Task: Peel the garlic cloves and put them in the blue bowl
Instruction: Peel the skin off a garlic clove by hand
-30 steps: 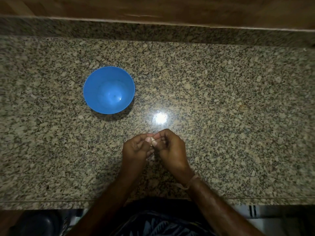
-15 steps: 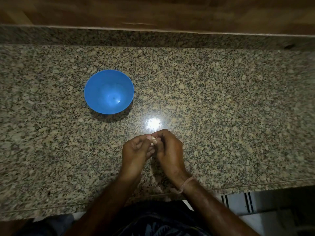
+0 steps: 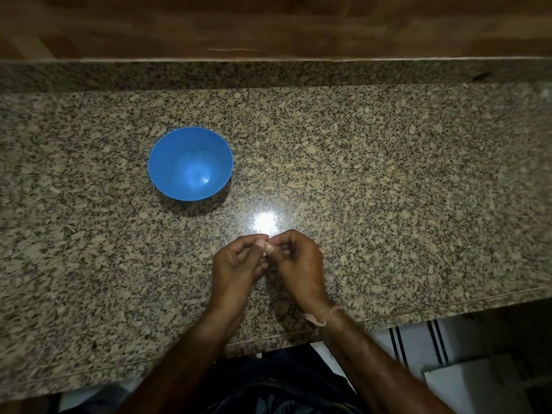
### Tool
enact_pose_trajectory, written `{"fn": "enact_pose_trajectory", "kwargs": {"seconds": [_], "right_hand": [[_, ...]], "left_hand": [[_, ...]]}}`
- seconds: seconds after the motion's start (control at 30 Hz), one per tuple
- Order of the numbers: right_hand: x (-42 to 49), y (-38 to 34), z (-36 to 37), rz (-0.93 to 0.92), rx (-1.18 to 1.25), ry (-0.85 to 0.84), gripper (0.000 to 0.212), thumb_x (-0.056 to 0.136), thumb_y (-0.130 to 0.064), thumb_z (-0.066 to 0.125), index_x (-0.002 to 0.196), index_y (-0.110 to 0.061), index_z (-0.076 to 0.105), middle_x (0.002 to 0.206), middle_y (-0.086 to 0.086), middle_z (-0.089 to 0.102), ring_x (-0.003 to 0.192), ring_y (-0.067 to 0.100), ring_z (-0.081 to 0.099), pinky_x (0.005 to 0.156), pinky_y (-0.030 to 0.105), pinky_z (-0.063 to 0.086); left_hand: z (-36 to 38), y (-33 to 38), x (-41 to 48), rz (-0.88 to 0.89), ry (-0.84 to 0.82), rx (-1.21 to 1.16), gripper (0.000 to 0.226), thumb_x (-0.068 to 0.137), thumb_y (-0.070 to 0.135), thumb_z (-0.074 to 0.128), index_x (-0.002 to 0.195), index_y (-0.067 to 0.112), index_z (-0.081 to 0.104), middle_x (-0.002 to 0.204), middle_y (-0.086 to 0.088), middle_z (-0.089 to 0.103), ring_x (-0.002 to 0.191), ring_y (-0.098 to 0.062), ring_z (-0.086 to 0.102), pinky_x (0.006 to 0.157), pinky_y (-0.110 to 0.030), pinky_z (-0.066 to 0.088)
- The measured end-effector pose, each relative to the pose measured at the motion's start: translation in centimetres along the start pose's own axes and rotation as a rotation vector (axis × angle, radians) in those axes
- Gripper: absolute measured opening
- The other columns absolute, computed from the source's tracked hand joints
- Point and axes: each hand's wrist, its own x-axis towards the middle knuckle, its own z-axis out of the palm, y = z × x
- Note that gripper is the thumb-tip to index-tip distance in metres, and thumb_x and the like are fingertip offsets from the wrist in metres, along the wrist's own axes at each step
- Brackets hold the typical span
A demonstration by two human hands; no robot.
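- Granite counter [image 3: 388,189], speckled; dim light, with one bright glare spot [image 3: 265,221] just beyond the hands.
- Left hand [image 3: 239,264] and right hand [image 3: 298,261] meet near the middle of the counter, fingertips touching, both raised a little off the stone.
- Both hands have fingers curled in, thumbs and forefingers pinching one small pale garlic clove [image 3: 266,247] between them. The clove is mostly hidden by the fingertips, so I cannot tell whether any skin is off.
- Blue bowl [image 3: 179,150] stands upright on the counter, to the far left of the hands and well apart from them. Its inside shows only bare blue.
- Pale thread [image 3: 324,316] tied round the right wrist.
- Low granite upstand [image 3: 268,74] along the far edge, with a wood panel [image 3: 268,25] above it.
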Motion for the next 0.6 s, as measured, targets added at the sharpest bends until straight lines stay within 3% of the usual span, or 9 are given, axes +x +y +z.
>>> {"fn": "enact_pose_trajectory", "kwargs": {"seconds": [0.1,0.2,0.33,0.5,0.6], "right_hand": [[-0.1,0.3,0.1,0.001,-0.065,0.013,0.009,0.094,-0.006,0.076,0.089,-0.012,0.072,0.080,-0.003,0.074,0.072,0.003,0.070,0.063,0.020,0.056],[-0.2,0.9,0.4,-0.133,-0.211,0.037,0.017,0.098,-0.002,0.067,0.090,-0.017,0.068,0.079,-0.006,0.071,0.071,0.009,0.068,0.060,0.029,0.057],[0.0,1.4,0.8,-0.277,-0.336,0.060,0.022,0.097,0.002,0.062,0.088,-0.018,0.064,0.080,-0.010,0.063,0.073,0.006,0.060,0.060,0.017,0.042],[0.5,1.3,0.3,-0.223,-0.174,0.059,0.015,0.098,-0.001,0.065,0.092,-0.014,0.067,0.080,-0.006,0.069,0.071,0.012,0.066,0.060,0.026,0.053],[1.3,1.7,-0.8,-0.101,-0.020,0.043,0.012,0.096,-0.003,0.070,0.097,-0.015,0.072,0.087,-0.002,0.074,0.082,0.018,0.071,0.072,0.030,0.061]], "left_hand": [[0.0,0.0,-0.2,0.031,0.014,0.045,0.014,0.101,0.011,0.064,0.111,0.007,0.073,0.098,-0.009,0.081,0.096,-0.025,0.079,0.083,-0.033,0.063],[0.1,-0.3,-0.2,0.010,0.056,0.053,0.011,0.100,0.012,0.067,0.106,0.010,0.075,0.095,-0.009,0.081,0.092,-0.024,0.079,0.084,-0.037,0.062],[0.5,-0.5,-0.2,-0.046,0.097,-0.038,0.011,0.100,0.012,0.066,0.105,0.007,0.075,0.096,-0.013,0.080,0.094,-0.028,0.078,0.088,-0.040,0.060],[0.4,-0.5,0.5,0.001,0.104,0.059,0.012,0.101,0.018,0.067,0.106,0.012,0.076,0.097,-0.009,0.081,0.095,-0.027,0.078,0.086,-0.043,0.062],[-0.2,-0.5,1.3,0.127,0.108,0.265,0.009,0.099,0.020,0.070,0.103,0.019,0.078,0.095,0.000,0.081,0.094,-0.018,0.077,0.087,-0.038,0.062]]}}
